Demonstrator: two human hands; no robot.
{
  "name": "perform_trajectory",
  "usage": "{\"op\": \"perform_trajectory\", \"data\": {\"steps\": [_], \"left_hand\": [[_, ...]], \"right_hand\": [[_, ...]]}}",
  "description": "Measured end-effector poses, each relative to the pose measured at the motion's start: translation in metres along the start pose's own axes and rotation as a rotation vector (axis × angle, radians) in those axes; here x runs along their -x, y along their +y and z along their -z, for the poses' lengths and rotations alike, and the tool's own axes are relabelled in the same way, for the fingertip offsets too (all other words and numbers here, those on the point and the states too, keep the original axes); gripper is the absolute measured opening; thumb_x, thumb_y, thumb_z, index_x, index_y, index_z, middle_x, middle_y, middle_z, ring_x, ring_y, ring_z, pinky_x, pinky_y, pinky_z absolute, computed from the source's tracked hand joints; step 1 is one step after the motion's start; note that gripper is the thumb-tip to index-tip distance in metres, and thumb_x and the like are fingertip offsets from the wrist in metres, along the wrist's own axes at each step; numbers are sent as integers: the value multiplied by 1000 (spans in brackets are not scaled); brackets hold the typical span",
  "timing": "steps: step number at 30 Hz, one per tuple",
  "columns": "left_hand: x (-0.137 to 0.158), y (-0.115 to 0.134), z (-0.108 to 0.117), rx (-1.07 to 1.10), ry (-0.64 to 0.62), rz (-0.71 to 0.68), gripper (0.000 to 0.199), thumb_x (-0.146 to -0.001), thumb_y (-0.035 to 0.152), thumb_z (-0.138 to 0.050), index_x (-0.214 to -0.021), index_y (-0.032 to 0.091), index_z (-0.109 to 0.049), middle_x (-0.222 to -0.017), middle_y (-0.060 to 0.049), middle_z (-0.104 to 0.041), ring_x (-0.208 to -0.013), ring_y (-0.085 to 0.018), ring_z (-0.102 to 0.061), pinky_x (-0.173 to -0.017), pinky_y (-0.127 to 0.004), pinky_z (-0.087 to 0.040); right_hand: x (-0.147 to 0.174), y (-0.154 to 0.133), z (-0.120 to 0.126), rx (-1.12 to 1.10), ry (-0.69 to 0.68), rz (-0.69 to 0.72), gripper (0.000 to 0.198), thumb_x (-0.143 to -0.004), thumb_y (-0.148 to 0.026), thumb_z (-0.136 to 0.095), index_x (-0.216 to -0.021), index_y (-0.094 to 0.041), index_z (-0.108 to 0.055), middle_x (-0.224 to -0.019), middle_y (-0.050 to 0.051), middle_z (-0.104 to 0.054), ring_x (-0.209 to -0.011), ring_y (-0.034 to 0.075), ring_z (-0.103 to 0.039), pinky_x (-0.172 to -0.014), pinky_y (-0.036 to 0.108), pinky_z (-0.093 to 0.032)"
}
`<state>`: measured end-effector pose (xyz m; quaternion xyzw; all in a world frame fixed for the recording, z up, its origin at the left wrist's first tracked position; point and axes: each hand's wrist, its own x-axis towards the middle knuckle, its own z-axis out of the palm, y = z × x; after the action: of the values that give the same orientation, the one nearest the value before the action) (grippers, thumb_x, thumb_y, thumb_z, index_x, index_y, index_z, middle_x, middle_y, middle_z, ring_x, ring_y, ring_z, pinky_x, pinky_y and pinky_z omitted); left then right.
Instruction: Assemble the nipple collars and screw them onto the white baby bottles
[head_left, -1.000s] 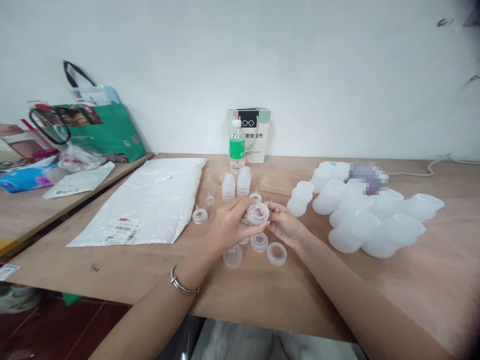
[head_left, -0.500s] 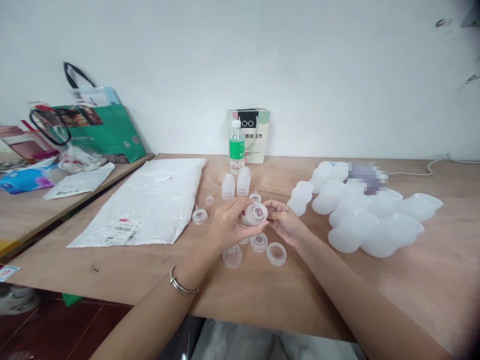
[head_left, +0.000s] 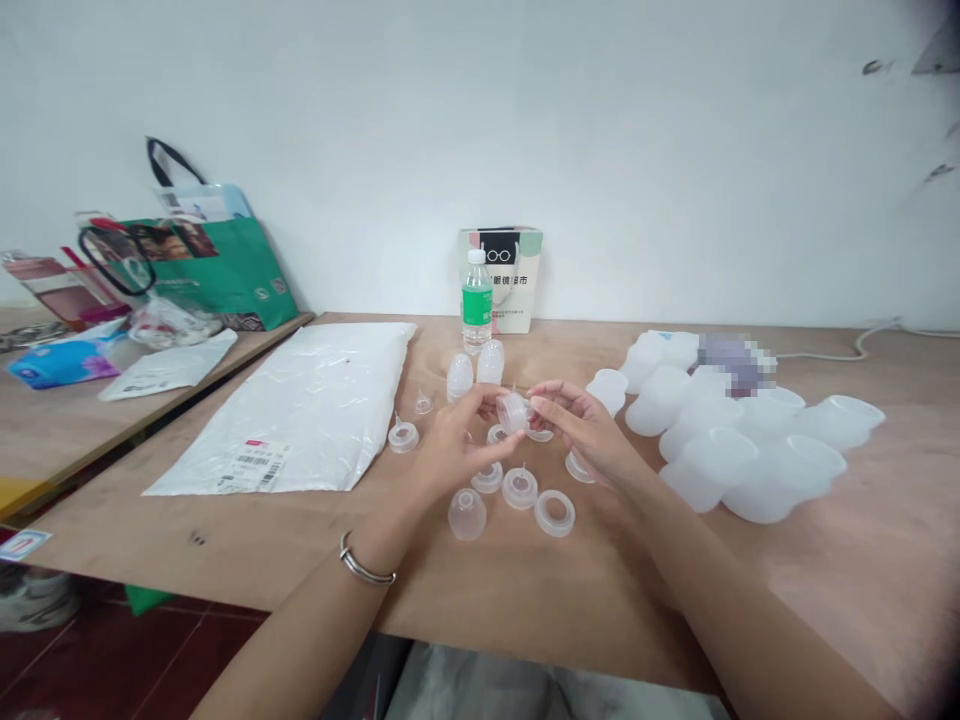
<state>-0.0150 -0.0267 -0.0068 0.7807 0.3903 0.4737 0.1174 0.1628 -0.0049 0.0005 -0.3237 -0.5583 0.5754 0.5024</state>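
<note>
Bottle collar (head_left: 513, 412) clamped in our left grip (head_left: 463, 436), right grip (head_left: 581, 424) pinching its edge: probably light, slick (we'd favour the stiff rim)!

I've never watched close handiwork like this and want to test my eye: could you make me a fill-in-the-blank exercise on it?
1. The right hand reaches the translucent part gripped by the ____ hand.
2. The drink bottle has a ____ label.
3. That bottle stands in ____ of the paper bag.
4. In the picture, the whitish containers are grouped to the ____ of both hands.

Missing words: left; green; front; right.
</note>
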Motion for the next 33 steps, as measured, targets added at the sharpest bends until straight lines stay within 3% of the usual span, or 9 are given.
{"op": "perform_trajectory", "data": {"steps": [8, 11, 13, 17, 19, 21, 26, 30, 33], "left_hand": [[-1, -5, -2, 55, 35, -13, 37, -76, 31, -67, -107, 21, -50, -98, -5, -63, -86, -16, -61, -78, -31, -50], [-2, -8, 2, 112, 17, -10, 57, -73, 32, -70, -122, 24, -42, -120, -10, -57, -101, -20, -59, -84, -35, -49], [-4, -10, 10, 136, 124, -12, 66, -73, 31, -70, -129, 25, -35, -128, -12, -51, -106, -21, -58, -85, -35, -48], [-10, -14, 31, -26, 486, 0, 23, -84, 27, -57, -106, 20, -55, -108, -8, -61, -98, -17, -60, -80, -30, -48], [-12, -16, 39, -153, 555, 6, 10, -86, 24, -54, -86, 17, -61, -96, -6, -64, -94, -16, -60, -78, -28, -49], [-13, -19, 43, -235, 559, 2, 11, -86, 22, -54, -81, 17, -63, -92, -5, -65, -93, -16, -61, -78, -28, -49], [-13, -28, 45, -212, 600, 87, 28, -84, 21, -54, -112, 20, -56, -104, -6, -65, -88, -14, -64, -76, -27, -51], [-11, -37, 49, -239, 535, 276, 13, -84, 28, -52, -85, 18, -61, -75, 0, -68, -69, -12, -66, -72, -25, -51], [-11, -44, 53, -400, 414, 411, 15, -83, 31, -51, -78, 20, -61, -69, 0, -69, -67, -15, -65, -69, -25, -49]], "right_hand": [[-2, -3, -2, 217, 102, 134, 26, -68, -43, -69, -70, -18, -63, -64, 0, -64, -60, 12, -57, -63, 28, -48], [-1, -10, 10, 368, 145, 132, 24, -71, -41, -66, -78, -18, -65, -75, 3, -68, -68, 15, -61, -67, 29, -48], [1, -14, 19, 562, 161, 118, 21, -74, -38, -63, -80, -19, -65, -79, 3, -69, -72, 16, -61, -67, 30, -47], [6, -13, 29, 979, -28, 28, 11, -79, -29, -55, -78, -20, -62, -75, 2, -67, -68, 16, -60, -63, 28, -43], [7, -8, 30, 1114, -162, -33, 8, -78, -21, -52, -77, -20, -60, -72, 1, -66, -67, 16, -59, -61, 27, -42], [8, -3, 30, 1228, -239, -62, 9, -77, -16, -51, -76, -20, -59, -71, 2, -65, -66, 16, -59, -61, 26, -41], [7, 1, 33, 1326, -247, -48, 7, -78, -22, -54, -72, -20, -58, -71, 2, -64, -66, 17, -59, -60, 26, -39], [7, 4, 33, 1267, -125, 61, 18, -83, -35, -50, -79, -21, -60, -74, 2, -65, -67, 16, -58, -58, 25, -38], [11, 1, 29, 1196, -45, 166, 25, -87, -38, -46, -74, -20, -58, -71, 0, -63, -63, 13, -55, -56, 24, -36]]}}
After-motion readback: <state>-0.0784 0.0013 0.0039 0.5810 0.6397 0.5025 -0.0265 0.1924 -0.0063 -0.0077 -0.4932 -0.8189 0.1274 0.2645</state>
